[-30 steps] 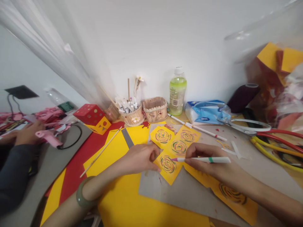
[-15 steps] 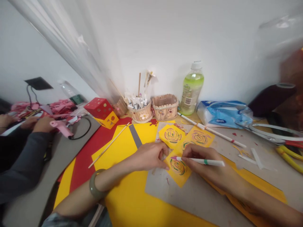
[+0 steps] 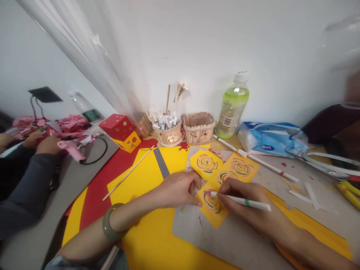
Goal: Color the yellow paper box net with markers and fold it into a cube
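My right hand (image 3: 250, 202) is closed around a white marker (image 3: 257, 204) with a green band and a pink tip. That tip rests on the swirl drawn on the lowest square of a cross-shaped piece of yellow paper (image 3: 215, 221). Coloured curved strokes form swirls on the other squares too, one partly hidden by my right hand. My left hand (image 3: 177, 189), below a green bangle (image 3: 109, 223), grips the paper's left edge, thumb near the lowest square and fingers curled. Under the paper lies a grey board (image 3: 191, 228).
Behind stand a basket of markers (image 3: 170, 135), another basket (image 3: 199, 129) and a green drink bottle (image 3: 233, 107). Tissues (image 3: 272, 138), scissors (image 3: 323, 165) and capped markers (image 3: 264, 161) lie right. Left are a dice-like red box (image 3: 116, 127), a pink glue gun (image 3: 71, 150) and another person's sleeve (image 3: 30, 187).
The marker tip has shifted slightly right and down across the lowest swirl, with my right hand. My left hand stays at the paper's edge. The view has moved a little.
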`<state>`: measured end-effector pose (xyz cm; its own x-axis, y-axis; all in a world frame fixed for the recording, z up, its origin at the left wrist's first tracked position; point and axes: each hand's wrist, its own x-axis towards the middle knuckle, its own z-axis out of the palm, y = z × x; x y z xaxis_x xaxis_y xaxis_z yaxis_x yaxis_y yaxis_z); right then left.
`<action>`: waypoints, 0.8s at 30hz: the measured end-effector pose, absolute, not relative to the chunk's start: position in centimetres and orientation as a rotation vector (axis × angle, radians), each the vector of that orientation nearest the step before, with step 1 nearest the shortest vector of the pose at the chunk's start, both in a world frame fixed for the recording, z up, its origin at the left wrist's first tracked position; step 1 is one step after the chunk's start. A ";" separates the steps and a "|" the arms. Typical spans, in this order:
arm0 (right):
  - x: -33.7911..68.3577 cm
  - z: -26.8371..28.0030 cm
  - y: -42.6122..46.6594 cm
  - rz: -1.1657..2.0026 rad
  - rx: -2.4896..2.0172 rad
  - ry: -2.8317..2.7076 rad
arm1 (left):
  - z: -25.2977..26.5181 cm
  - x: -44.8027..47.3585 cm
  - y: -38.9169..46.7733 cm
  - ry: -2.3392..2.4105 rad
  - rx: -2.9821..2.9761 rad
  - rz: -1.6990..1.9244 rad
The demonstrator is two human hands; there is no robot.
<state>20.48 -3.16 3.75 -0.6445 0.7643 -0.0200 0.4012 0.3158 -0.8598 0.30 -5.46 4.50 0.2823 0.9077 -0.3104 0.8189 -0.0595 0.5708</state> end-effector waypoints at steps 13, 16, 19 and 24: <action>20.6 3.2 -3.2 1.258 -1.049 -2.197 | 4.1 0.1 -5.6 1.542 1.872 0.227; 20.5 3.3 -3.3 1.282 -0.998 -2.213 | 4.1 0.2 -5.6 1.543 1.871 0.222; 20.6 3.3 -3.3 1.266 -1.002 -2.212 | 4.1 0.2 -5.6 1.545 1.875 0.224; 20.7 3.4 -3.3 1.253 -1.000 -2.246 | 4.1 0.1 -5.6 1.538 1.881 0.222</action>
